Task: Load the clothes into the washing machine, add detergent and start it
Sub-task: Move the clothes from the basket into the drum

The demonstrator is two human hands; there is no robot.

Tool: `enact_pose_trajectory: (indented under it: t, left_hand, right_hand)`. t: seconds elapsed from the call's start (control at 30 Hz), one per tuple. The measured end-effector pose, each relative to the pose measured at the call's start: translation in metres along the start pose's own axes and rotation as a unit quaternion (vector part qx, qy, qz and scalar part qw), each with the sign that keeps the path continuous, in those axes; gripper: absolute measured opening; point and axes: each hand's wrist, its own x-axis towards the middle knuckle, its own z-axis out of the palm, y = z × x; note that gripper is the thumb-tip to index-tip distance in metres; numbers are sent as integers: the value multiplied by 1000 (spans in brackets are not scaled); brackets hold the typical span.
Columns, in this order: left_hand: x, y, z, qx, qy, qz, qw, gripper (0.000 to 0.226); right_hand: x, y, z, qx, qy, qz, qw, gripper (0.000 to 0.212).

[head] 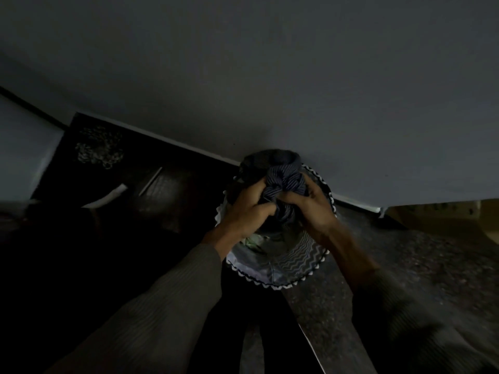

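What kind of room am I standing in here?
Probably a dim room at home, by a wall: both hands, left hand and right hand, grip striped clothes over a zigzag-trimmed laundry basket on speckled floor.

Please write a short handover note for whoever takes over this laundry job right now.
Left hand: grip closed on the striped cloth.
Right hand: grip closed on the same cloth.
The cloth is bunched between both hands, above the laundry basket with zigzag trim, which stands on the floor by the wall. More clothes show inside the basket.
Done: nothing loaded that the dim view shows.
Left: carry the clothes to the washing machine, which is not in view, load them, add detergent, start it.
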Motion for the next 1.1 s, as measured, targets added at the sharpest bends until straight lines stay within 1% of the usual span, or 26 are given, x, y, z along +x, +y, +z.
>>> enact_pose_trajectory:
  t: [0.03, 0.07, 0.1, 0.13, 0.2, 0.23, 0.27, 0.3, 0.33, 0.37, 0.4, 0.43, 0.5, 0.53, 0.57, 0.63, 0.67, 0.73, 0.8, 0.83, 0.93, 1.0, 1.03, 1.1]
  left_hand:
    - [-4, 7, 1, 78, -1, 27, 997, 61]
    - [-5, 12, -1, 163, 19, 58, 985, 60]
    - [-7, 16, -3, 211, 48, 75, 973, 58]
    - [-9, 20, -5, 200, 69, 74, 975, 55]
    - [-20, 29, -9, 23, 107, 62, 992, 47]
    - [-26, 29, -11, -70, 136, 52, 987, 43]
    - [-31, 26, -10, -138, 177, 41, 974, 38]
    - [-35, 18, -10, -177, 223, 20, 958, 34]
    - [-41, 11, -10, -192, 262, -6, 946, 34]
    - [-47, 5, -10, -198, 288, -45, 936, 42]
    - [-55, -1, -8, -210, 291, -90, 929, 57]
    - [-63, -3, -7, -230, 272, -136, 924, 69]
    - [-83, 3, -1, -297, 196, -223, 908, 77]
    - [-93, 9, 3, -342, 163, -256, 890, 81]
    - [-101, 15, 6, -389, 148, -278, 866, 88]
    - [-113, 28, 10, -470, 140, -287, 823, 100]
    - [-118, 35, 12, -512, 129, -272, 805, 101]
    - [-126, 49, 9, -589, 121, -216, 770, 93]
    - [-133, 66, 0, -626, 170, -174, 741, 78]
    - [-138, 72, -7, -632, 195, -161, 732, 72]
    - [-154, 96, -23, -626, 221, -131, 736, 62]
    - [-171, 112, -34, -601, 236, -89, 758, 59]
    - [-181, 121, -40, -570, 233, -72, 784, 57]
    - [-201, 138, -50, -511, 175, -46, 841, 53]
  right_hand:
    - [-4, -5, 4, -5, 10, -15, 1000, 57]
    - [-9, -9, 7, -13, 23, -32, 999, 59]
    - [-14, -13, 11, -20, 38, -45, 998, 60]
    - [-19, -18, 15, -29, 48, -57, 997, 59]
    - [-30, -29, 25, -33, 54, -72, 995, 53]
    - [-35, -34, 30, -24, 60, -75, 995, 49]
    - [-41, -39, 34, -6, 68, -74, 995, 45]
    - [-48, -46, 39, 18, 77, -72, 994, 43]
    - [-56, -53, 44, 45, 80, -70, 993, 40]
    - [-64, -60, 48, 69, 78, -70, 992, 38]
    - [-73, -68, 51, 90, 70, -70, 991, 35]
    - [-81, -75, 55, 110, 60, -70, 990, 35]
    - [-99, -88, 63, 144, 34, -63, 987, 42]
    - [-109, -94, 68, 163, 19, -56, 985, 47]
    - [-119, -100, 73, 184, 5, -49, 982, 50]
    - [-140, -113, 84, 217, -24, -30, 975, 46]
    - [-150, -119, 90, 230, -45, -21, 972, 41]
    - [-167, -129, 101, 251, -83, -14, 964, 34]
    - [-179, -135, 110, 259, -96, -14, 961, 34]
    - [-185, -137, 115, 259, -95, -15, 961, 36]
    - [-198, -145, 127, 239, -86, -23, 967, 44]
    - [-203, -149, 134, 195, -57, -40, 978, 45]
    - [-205, -151, 138, 165, -41, -54, 984, 43]
    - [-210, -154, 147, 93, -10, -82, 992, 40]
